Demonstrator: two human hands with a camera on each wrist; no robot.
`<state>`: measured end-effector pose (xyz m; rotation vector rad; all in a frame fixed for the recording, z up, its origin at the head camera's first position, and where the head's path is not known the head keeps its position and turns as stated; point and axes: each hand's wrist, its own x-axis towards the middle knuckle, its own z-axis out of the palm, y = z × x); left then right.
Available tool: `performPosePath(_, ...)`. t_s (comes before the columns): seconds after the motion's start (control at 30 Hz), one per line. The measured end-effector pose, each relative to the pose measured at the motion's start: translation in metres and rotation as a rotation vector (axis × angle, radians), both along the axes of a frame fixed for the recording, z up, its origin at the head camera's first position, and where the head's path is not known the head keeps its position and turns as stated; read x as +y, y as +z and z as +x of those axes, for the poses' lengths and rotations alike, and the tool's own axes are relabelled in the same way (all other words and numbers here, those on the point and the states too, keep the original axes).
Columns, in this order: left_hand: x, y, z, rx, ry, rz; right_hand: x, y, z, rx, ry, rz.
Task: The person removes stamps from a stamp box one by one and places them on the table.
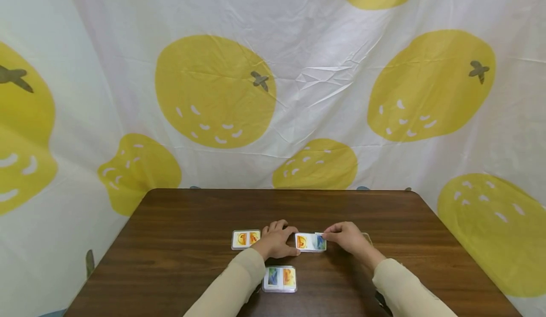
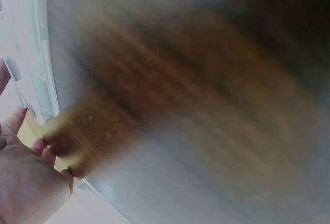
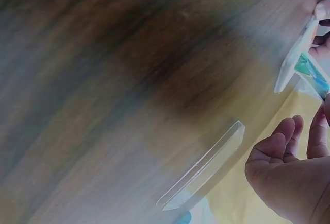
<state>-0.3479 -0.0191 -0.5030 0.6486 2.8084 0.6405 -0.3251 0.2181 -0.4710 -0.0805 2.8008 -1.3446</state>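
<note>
My left hand (image 1: 279,242) grips the left end of a shallow clear plastic case (image 1: 308,249), thumb at the near corner and index finger at the far one, the other fingers spread away. An orange picture card (image 1: 302,241) lies in its left half. At the right end, my right hand (image 1: 347,236) pinches a blue-green picture card (image 1: 320,242) between thumb and fingertips. This card (image 3: 311,72) sits tilted over the case's end in the right wrist view, its far part overlapped by fingers.
Left of my left hand is a case with two orange cards (image 1: 242,239). Nearer me, another case (image 1: 279,289) holds a green-blue card and an orange card. A clear case (image 3: 203,167) lies beside my right hand on the brown wooden table (image 1: 192,279). A lemon-print cloth (image 1: 298,94) hangs behind.
</note>
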Motion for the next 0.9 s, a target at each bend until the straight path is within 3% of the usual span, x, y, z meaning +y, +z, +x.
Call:
performPosePath(0.27, 0.001, -0.009, -0.005, 0.016, 0.006, 0.015, 0.011, 0.002, 0.009, -0.021, -0.012, 0.063)
performPosePath(0.47, 0.001, -0.012, -0.007, 0.015, 0.008, 0.007, 0.010, 0.002, 0.019, -0.042, 0.039, 0.004)
performPosePath(0.77, -0.002, 0.010, 0.007, -0.001, -0.001, -0.021, 0.010, 0.003, 0.033, -0.142, 0.079, -0.076)
performPosePath(0.9, -0.002, 0.013, 0.010, 0.004, -0.006, -0.026, 0.012, 0.005, 0.037, -0.180, 0.117, -0.098)
